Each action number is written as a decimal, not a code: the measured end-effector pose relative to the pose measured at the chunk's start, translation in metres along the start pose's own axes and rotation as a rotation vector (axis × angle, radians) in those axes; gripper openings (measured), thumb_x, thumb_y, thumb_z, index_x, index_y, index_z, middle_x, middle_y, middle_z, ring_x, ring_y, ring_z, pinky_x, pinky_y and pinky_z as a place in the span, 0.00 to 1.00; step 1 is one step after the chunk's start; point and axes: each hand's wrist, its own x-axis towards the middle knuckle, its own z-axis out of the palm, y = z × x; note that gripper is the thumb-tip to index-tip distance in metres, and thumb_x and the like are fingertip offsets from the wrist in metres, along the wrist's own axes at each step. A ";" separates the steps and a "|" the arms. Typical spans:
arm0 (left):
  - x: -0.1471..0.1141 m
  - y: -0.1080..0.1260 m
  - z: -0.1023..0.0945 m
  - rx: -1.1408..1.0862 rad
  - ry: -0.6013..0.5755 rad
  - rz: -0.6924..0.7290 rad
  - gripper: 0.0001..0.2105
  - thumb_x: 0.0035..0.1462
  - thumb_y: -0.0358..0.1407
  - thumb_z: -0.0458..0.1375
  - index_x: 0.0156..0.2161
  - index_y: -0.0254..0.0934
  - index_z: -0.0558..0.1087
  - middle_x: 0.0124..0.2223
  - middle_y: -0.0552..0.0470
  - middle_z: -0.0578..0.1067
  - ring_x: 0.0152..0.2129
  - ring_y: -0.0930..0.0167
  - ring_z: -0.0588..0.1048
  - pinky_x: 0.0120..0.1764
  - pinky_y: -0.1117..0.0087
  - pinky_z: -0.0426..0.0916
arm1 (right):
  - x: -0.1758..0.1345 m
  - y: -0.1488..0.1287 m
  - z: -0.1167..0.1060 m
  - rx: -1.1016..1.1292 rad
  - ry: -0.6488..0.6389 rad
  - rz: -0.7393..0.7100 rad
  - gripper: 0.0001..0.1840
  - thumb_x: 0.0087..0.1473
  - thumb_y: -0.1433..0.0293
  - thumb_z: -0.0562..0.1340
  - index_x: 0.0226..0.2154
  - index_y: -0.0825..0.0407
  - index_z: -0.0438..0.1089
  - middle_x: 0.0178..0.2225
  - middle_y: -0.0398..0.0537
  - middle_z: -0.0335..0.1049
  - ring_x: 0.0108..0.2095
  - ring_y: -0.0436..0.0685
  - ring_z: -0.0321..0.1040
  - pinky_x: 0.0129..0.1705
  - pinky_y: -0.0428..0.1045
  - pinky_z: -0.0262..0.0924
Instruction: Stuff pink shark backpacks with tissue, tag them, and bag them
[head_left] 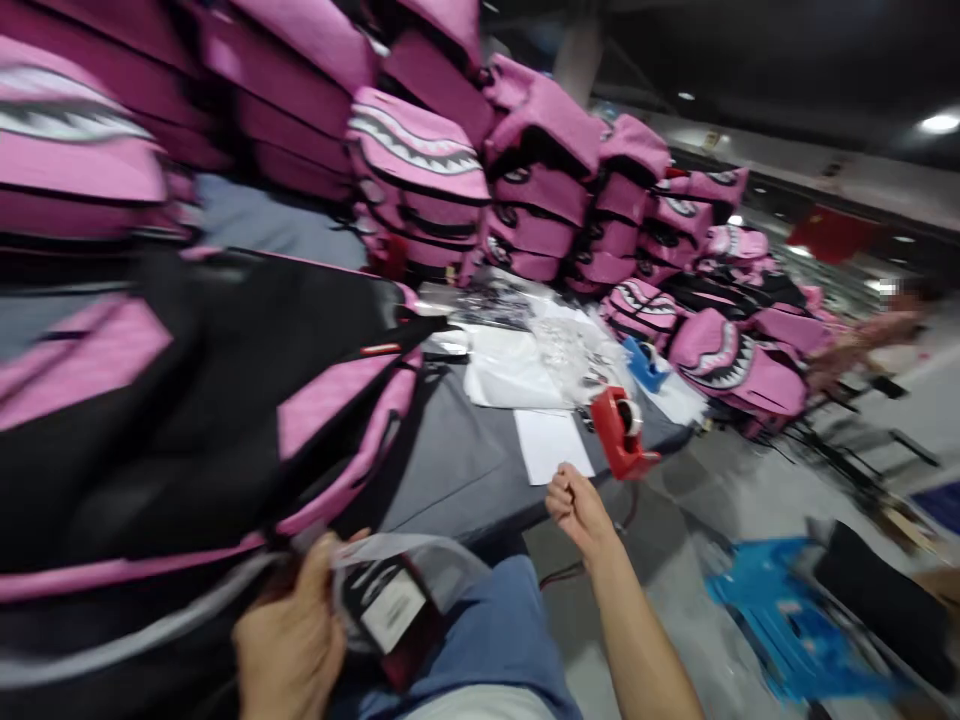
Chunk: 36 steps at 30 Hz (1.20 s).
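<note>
My left hand [296,630] is closed on the edge of a clear plastic bag [442,555] at the lower left. Beside its fingers hangs a dark hang tag [396,612] with a white label. Right above that hand lies a large black and pink backpack [225,370], its straps upward. Off to the right, my right hand [577,510] has its fingers curled together; anything between them is too small to make out. It is just in front of a white paper sheet [551,445] and close to a red tape dispenser [622,432] at the table edge.
Stacks of pink backpacks [420,180] line the back of the grey-covered table [442,450]. Clear plastic bags [570,345] and a blue tape dispenser [646,365] lie on it. A blue plastic item [787,610] is on the floor at right. Another person [870,335] stands farther back.
</note>
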 end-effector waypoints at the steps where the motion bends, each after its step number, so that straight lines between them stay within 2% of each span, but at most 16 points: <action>1: -0.002 0.001 0.002 -0.028 0.009 -0.012 0.21 0.35 0.44 0.74 0.34 0.34 0.75 0.27 0.51 0.80 0.22 0.64 0.79 0.32 0.60 0.78 | -0.006 -0.001 0.030 0.036 -0.190 0.032 0.26 0.49 0.46 0.67 0.27 0.48 0.57 0.19 0.30 0.47 0.17 0.45 0.40 0.19 0.42 0.41; 3: -0.003 0.003 0.006 -0.084 -0.048 -0.048 0.24 0.32 0.47 0.74 0.32 0.34 0.74 0.27 0.51 0.79 0.22 0.64 0.78 0.32 0.61 0.76 | -0.020 -0.008 0.086 0.013 -0.547 0.026 0.24 0.54 0.47 0.65 0.30 0.48 0.59 0.19 0.32 0.51 0.18 0.45 0.43 0.21 0.42 0.43; 4: -0.002 0.004 0.008 -0.096 -0.071 -0.022 0.25 0.32 0.48 0.74 0.32 0.35 0.73 0.27 0.52 0.79 0.23 0.65 0.78 0.33 0.62 0.75 | -0.025 -0.013 0.110 -0.062 -0.678 -0.034 0.22 0.56 0.49 0.65 0.30 0.49 0.60 0.20 0.33 0.53 0.20 0.46 0.46 0.23 0.43 0.45; 7: 0.000 0.007 0.010 -0.098 -0.062 0.079 0.25 0.33 0.50 0.73 0.31 0.34 0.74 0.29 0.51 0.79 0.26 0.68 0.77 0.34 0.66 0.72 | -0.028 -0.024 0.164 -0.398 -0.875 -0.363 0.17 0.60 0.55 0.62 0.29 0.50 0.64 0.24 0.37 0.59 0.25 0.48 0.53 0.30 0.44 0.51; 9: 0.001 0.007 0.010 -0.112 -0.039 0.114 0.25 0.32 0.49 0.73 0.32 0.33 0.76 0.31 0.49 0.80 0.28 0.67 0.77 0.36 0.66 0.71 | -0.022 -0.023 0.187 -0.561 -0.914 -0.570 0.14 0.62 0.60 0.60 0.28 0.50 0.65 0.26 0.39 0.62 0.26 0.49 0.56 0.32 0.45 0.52; 12: 0.003 0.005 0.010 -0.126 -0.046 0.133 0.23 0.33 0.48 0.73 0.33 0.33 0.77 0.33 0.47 0.81 0.31 0.64 0.77 0.40 0.65 0.70 | -0.012 -0.012 0.203 -0.754 -0.860 -0.780 0.09 0.61 0.67 0.59 0.29 0.50 0.66 0.28 0.42 0.66 0.28 0.51 0.60 0.32 0.45 0.53; 16: 0.009 -0.001 0.008 -0.116 -0.058 0.145 0.19 0.37 0.45 0.71 0.34 0.34 0.78 0.36 0.47 0.81 0.34 0.64 0.77 0.44 0.65 0.69 | -0.008 0.000 0.206 -1.033 -0.727 -0.955 0.07 0.58 0.76 0.59 0.30 0.49 0.67 0.30 0.45 0.71 0.30 0.52 0.65 0.33 0.45 0.54; 19: 0.011 -0.004 0.006 -0.108 -0.066 0.141 0.19 0.39 0.44 0.71 0.35 0.34 0.78 0.36 0.46 0.81 0.35 0.63 0.77 0.45 0.65 0.69 | -0.010 0.000 0.209 -1.178 -0.694 -1.013 0.08 0.55 0.78 0.61 0.30 0.50 0.67 0.29 0.45 0.72 0.30 0.53 0.67 0.32 0.45 0.53; 24: 0.007 -0.004 0.001 -0.149 -0.144 0.127 0.24 0.40 0.50 0.70 0.38 0.33 0.78 0.39 0.46 0.82 0.40 0.60 0.78 0.47 0.64 0.70 | -0.011 -0.002 0.213 -1.210 -0.675 -0.999 0.07 0.56 0.77 0.62 0.30 0.49 0.67 0.28 0.44 0.73 0.29 0.52 0.67 0.30 0.45 0.52; 28: 0.006 -0.003 0.001 -0.210 -0.110 0.044 0.24 0.42 0.53 0.69 0.36 0.33 0.78 0.36 0.47 0.81 0.40 0.60 0.78 0.46 0.63 0.70 | -0.012 -0.001 0.206 -1.108 -0.661 -0.907 0.07 0.57 0.77 0.59 0.31 0.49 0.68 0.30 0.46 0.74 0.31 0.53 0.68 0.32 0.46 0.55; 32: 0.008 -0.001 0.002 -0.223 -0.088 0.005 0.24 0.36 0.50 0.72 0.36 0.34 0.79 0.36 0.46 0.82 0.39 0.60 0.79 0.47 0.60 0.70 | -0.010 0.006 0.196 -0.848 -0.743 -0.672 0.07 0.60 0.73 0.56 0.33 0.50 0.69 0.30 0.46 0.74 0.29 0.53 0.68 0.34 0.46 0.60; 36: 0.009 0.001 0.000 -0.211 -0.081 -0.027 0.25 0.33 0.49 0.74 0.36 0.34 0.79 0.36 0.48 0.82 0.40 0.62 0.79 0.50 0.62 0.69 | -0.002 0.024 0.199 -0.602 -0.800 -0.336 0.08 0.54 0.73 0.56 0.33 0.53 0.72 0.29 0.45 0.75 0.27 0.51 0.68 0.32 0.45 0.62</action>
